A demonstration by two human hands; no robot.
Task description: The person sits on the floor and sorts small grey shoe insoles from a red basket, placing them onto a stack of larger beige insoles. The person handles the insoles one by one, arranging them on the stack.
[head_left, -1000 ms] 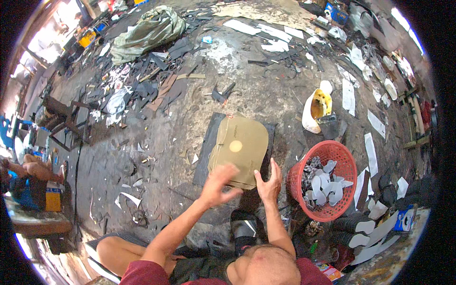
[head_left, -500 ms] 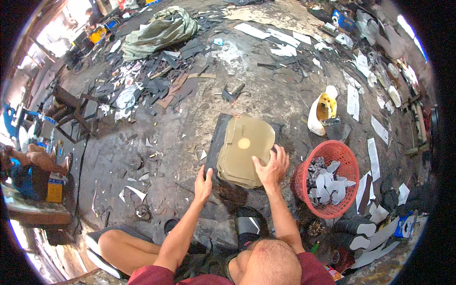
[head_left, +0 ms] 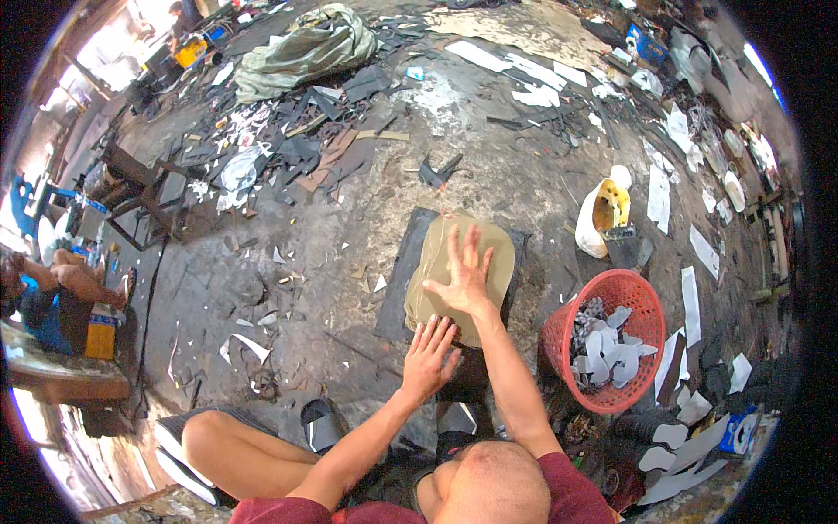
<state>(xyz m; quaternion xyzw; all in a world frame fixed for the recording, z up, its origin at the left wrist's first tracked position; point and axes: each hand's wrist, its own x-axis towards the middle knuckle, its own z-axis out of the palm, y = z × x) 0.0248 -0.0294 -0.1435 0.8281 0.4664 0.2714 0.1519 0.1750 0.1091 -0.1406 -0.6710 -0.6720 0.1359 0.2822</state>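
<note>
A stack of thin olive-khaki sheets [head_left: 496, 253] with rounded corners lies on a flat black slab [head_left: 394, 293] on the floor in front of me. My right hand [head_left: 467, 281] lies over the top sheet, fingers spread and pointing away. Its palm hides the middle of the stack. At the near left edge of the stack my left hand [head_left: 428, 360] is open, fingers stretched out and fingertips touching or just over the sheets' edge. Neither hand grips anything.
To the right stands a red plastic basket [head_left: 557, 336] holding grey-white cut pieces [head_left: 602, 354]. Beyond it is a cut-open white container [head_left: 589, 218], yellow inside. A small dark hooked piece [head_left: 436, 173] lies past the stack. Scraps litter the floor. Another person's legs [head_left: 83, 279] show at far left.
My right hand has moved from the stack's right edge onto its top, spreading its fingers. My left hand has shifted right to the near edge. The pale round spot on the top sheet is now hidden.
</note>
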